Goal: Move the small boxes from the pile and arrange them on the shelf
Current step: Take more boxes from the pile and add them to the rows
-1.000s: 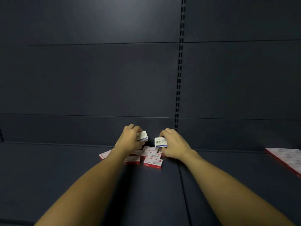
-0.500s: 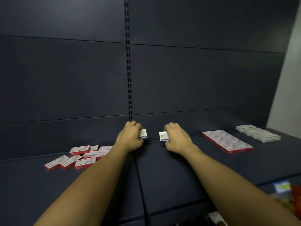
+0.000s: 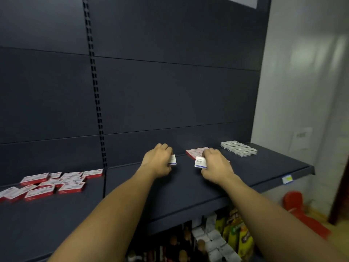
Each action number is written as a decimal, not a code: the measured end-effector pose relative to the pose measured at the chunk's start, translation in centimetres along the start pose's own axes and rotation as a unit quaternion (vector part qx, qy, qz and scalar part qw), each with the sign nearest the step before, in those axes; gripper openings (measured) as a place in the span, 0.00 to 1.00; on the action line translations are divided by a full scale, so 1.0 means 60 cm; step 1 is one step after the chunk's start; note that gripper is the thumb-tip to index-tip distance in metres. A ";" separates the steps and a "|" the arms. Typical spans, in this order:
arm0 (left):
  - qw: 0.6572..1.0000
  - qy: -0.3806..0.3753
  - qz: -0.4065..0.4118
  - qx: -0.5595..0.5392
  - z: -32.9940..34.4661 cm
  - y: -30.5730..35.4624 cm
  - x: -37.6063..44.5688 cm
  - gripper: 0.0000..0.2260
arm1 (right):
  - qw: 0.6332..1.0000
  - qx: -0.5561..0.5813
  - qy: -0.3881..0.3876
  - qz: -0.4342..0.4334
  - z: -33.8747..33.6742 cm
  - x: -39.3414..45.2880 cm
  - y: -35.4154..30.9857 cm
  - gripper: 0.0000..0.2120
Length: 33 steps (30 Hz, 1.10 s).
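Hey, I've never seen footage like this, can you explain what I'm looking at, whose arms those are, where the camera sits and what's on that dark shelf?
There is no machine here. The camera is worn on a person's head, looking forward and down, so the two bare arms are the wearer's own. The left hand has a small white and blue box in its grip, and the right hand holds a second white box. Both are above a dark shelf. On the shelf to the left lies a loose pile of red and white boxes. Behind the right hand lies a flat group of red and white boxes, partly hidden, and farther right a neat block of white boxes.
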<state>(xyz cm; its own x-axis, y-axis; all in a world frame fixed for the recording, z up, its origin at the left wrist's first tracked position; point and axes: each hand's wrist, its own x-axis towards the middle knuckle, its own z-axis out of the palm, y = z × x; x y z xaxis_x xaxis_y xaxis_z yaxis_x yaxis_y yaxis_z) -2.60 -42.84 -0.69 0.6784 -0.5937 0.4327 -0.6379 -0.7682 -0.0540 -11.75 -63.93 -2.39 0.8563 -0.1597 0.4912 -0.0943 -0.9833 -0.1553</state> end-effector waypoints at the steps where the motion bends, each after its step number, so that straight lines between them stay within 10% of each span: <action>1: 1.000 -0.001 0.002 0.004 0.000 0.023 0.003 0.19 | 1.000 -0.005 -0.001 0.004 -0.007 -0.014 0.019 0.18; 17: 0.994 0.032 0.090 0.043 -0.005 0.347 0.084 0.17 | 0.998 -0.040 0.017 0.040 -0.117 -0.128 0.278 0.20; 33: 0.994 0.007 0.094 0.054 0.116 0.449 0.305 0.17 | 0.994 -0.076 0.000 0.077 -0.098 -0.044 0.537 0.17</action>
<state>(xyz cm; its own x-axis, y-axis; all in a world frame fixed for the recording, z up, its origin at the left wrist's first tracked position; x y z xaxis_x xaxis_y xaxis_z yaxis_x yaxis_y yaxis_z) -4.84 -76.06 -0.47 0.5457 -0.7256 0.4191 -0.7090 -0.6664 -0.2307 -20.04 -95.70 -3.66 0.8264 -0.3087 0.4710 -0.2994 -0.9492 -0.0969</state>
